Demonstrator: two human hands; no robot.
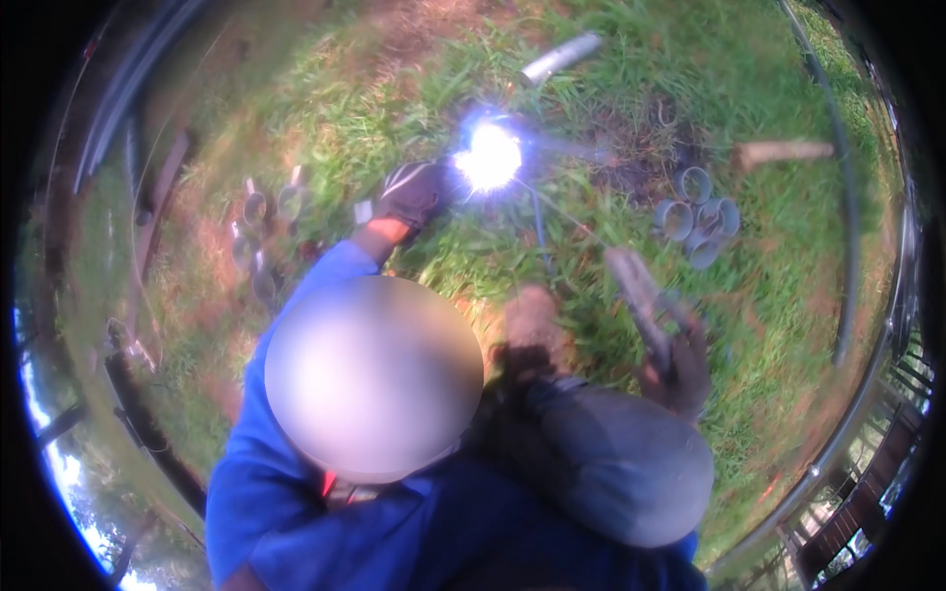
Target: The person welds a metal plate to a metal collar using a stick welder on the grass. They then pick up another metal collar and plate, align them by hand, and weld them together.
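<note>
A glaring white-blue welding arc [490, 158] hides the metal under it. Just left of it is my left hand [412, 194], in a dark glove with pale stripes. Its fingers look closed, but whatever they hold is lost in shadow and glare. My right hand [682, 366] is wrapped round a welding electrode holder [641, 295], somewhat blurred. From its tip a thin welding electrode [562, 215] slants up and left to the arc.
Cut pipe rings [695, 184] lie on the grass at right, and more rings [254, 207] at left. A short pipe [562, 59] lies beyond the arc, a wooden stick [785, 152] far right. A round grey blurred shape [374, 379] covers part of the view.
</note>
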